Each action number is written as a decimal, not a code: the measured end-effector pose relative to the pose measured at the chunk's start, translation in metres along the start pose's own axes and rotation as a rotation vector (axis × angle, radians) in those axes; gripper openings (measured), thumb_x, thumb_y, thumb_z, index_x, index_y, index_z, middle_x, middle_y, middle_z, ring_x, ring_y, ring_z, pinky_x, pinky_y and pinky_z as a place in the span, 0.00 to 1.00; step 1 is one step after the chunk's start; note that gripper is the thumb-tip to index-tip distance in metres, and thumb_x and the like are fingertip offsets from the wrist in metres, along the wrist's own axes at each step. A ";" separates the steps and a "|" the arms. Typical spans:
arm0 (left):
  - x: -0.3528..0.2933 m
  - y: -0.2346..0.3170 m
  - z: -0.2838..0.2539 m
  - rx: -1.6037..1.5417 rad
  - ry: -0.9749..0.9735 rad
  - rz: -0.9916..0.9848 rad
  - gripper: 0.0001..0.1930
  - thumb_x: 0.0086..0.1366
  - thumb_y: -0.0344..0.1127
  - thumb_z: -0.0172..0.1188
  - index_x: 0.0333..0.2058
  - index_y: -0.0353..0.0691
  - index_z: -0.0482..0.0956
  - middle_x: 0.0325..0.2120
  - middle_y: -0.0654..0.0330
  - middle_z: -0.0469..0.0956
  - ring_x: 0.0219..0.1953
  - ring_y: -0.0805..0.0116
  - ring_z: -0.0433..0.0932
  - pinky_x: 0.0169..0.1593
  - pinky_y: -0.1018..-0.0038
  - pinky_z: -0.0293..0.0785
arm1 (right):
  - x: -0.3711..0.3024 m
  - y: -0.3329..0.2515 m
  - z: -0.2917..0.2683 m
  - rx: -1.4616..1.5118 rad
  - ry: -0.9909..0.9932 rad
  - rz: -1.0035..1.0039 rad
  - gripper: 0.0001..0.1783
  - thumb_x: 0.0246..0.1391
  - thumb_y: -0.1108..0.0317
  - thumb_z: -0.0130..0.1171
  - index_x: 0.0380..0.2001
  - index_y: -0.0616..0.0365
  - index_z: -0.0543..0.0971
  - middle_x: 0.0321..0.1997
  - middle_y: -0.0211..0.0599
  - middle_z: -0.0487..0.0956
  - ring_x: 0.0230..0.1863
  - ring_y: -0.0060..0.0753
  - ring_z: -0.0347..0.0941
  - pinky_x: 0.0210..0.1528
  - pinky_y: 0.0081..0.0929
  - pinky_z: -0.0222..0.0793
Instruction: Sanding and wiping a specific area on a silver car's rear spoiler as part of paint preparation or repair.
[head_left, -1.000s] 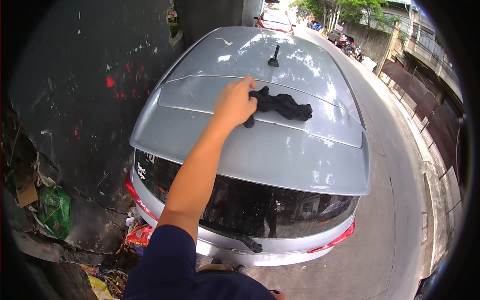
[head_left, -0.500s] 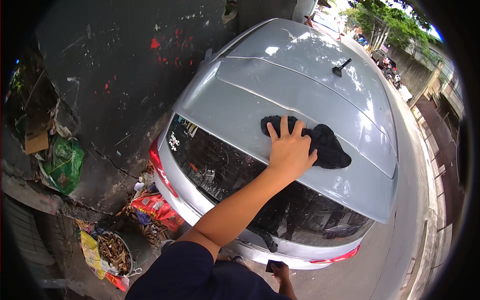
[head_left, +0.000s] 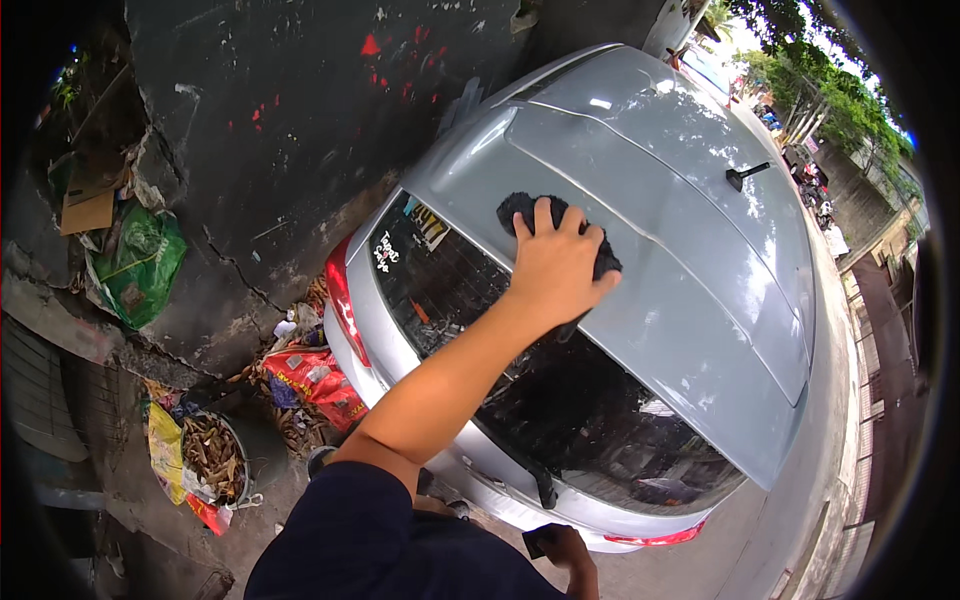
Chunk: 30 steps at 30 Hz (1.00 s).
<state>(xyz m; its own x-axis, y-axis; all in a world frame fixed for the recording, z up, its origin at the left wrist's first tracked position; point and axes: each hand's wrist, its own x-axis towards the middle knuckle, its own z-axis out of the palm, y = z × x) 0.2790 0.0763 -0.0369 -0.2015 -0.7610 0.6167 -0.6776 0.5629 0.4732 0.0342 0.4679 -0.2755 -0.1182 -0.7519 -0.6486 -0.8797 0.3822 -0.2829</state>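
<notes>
My left hand presses a fuzzy black cloth onto the rear roof edge of a silver car, just above the back window. Its fingers are spread over the cloth and the thumb points right. Part of the cloth is hidden under the palm. Low in the view, my right hand is closed on a small flat black object, whose kind I cannot make out. The silver car has a dark rear window with a rear wiper.
A dark wall with red paint marks stands close along the car's left side. At lower left are a bucket of dry leaves, a red bag and a green bag. A short antenna rises from the roof.
My left hand has slid left along the roof edge with the black cloth, which is now bunched more under the hand. The view has shifted. My right hand still holds the black object.
</notes>
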 end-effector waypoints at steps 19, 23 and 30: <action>0.055 -0.057 0.007 -0.018 0.093 0.178 0.25 0.60 0.47 0.73 0.54 0.47 0.81 0.62 0.45 0.73 0.66 0.39 0.72 0.67 0.45 0.69 | -0.072 -0.162 -0.167 0.307 0.562 -0.537 0.10 0.56 0.72 0.76 0.40 0.59 0.86 0.35 0.45 0.88 0.35 0.45 0.87 0.38 0.34 0.80; 0.084 -0.156 -0.038 0.001 0.073 -0.110 0.21 0.64 0.47 0.68 0.55 0.48 0.83 0.56 0.47 0.80 0.62 0.43 0.76 0.67 0.50 0.70 | -0.074 -0.145 -0.152 0.368 0.640 -0.475 0.08 0.54 0.73 0.75 0.37 0.60 0.86 0.32 0.42 0.88 0.34 0.36 0.85 0.38 0.29 0.76; 0.010 -0.036 -0.004 -0.176 -0.001 0.303 0.21 0.65 0.44 0.69 0.56 0.50 0.84 0.63 0.45 0.75 0.64 0.40 0.73 0.66 0.51 0.73 | -0.081 -0.133 -0.171 0.321 0.873 -0.460 0.08 0.55 0.73 0.74 0.35 0.61 0.83 0.32 0.41 0.84 0.30 0.38 0.81 0.35 0.31 0.73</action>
<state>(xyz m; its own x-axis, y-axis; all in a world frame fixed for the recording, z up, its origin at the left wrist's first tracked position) 0.3041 0.0495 -0.0455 -0.3756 -0.5515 0.7448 -0.4551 0.8099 0.3702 0.0817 0.3858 -0.0648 -0.2068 -0.9399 0.2716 -0.7752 -0.0119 -0.6316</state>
